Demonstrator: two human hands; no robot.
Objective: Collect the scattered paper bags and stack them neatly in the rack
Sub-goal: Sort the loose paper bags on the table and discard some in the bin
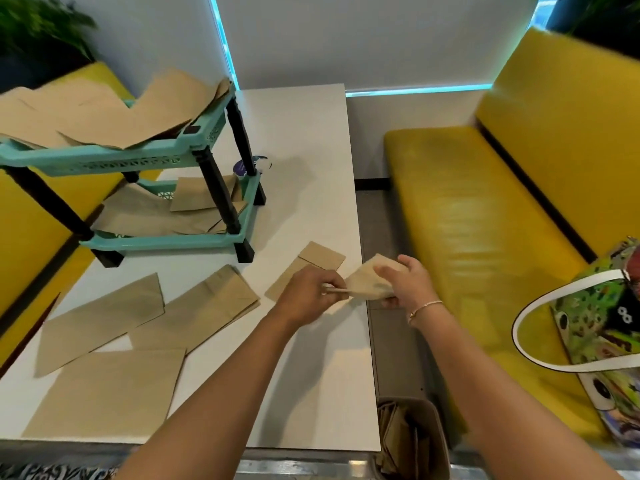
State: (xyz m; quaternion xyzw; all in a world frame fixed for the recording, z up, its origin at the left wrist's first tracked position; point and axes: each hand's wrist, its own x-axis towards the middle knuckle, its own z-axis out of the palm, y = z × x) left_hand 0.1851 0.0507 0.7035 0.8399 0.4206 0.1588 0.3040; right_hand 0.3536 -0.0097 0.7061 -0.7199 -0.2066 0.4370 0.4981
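The left hand (310,292) has its fingers (330,284) curled, pinching one edge of a small brown paper bag (369,284), while the right hand (403,284) grips the bag's other side with fingers and thumb curled round it; the bag is held just above the right edge of the white table (311,375). Both forearms reach forward from the bottom of the view, and a thin bracelet (426,306) sits on the right wrist. Just behind the left hand another small paper bag (311,263) lies flat on the table. To the left lie three larger flat bags (107,393), overlapping one another. Further back stands a teal two-tier rack (145,157) with dark legs, paper bags piled untidily on both its shelves. A yellow bench (485,220) runs along the right, with a colourful tote bag (602,327) on it. A bin (412,441) holding brown paper stands below the table's near right corner.
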